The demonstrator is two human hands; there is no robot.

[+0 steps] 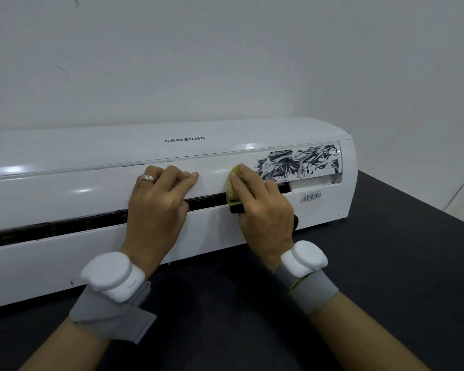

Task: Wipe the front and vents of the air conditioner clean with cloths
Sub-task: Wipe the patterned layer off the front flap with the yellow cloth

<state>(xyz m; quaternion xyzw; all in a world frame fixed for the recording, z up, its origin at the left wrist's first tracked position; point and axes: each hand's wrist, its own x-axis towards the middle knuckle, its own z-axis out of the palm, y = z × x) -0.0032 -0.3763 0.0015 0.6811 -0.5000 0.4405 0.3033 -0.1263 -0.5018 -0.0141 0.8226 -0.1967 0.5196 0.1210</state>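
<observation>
A white air conditioner [91, 162] lies on a dark table, its long vent slot [65, 226] open across the front. Black smeared grime [300, 162] covers the right end of the flap. My right hand [263, 207] holds a yellow, dirt-stained cloth [232, 194] and presses it on the flap just left of the grime. My left hand [158, 202] rests on the flap near the middle, fingers curled over its upper part, a ring on one finger.
The dark table [373, 263] stretches out in front of and to the right of the unit. A pale wall [225, 62] stands behind. A barcode sticker [310, 196] sits on the unit's lower right. A thin cable [461, 188] runs at far right.
</observation>
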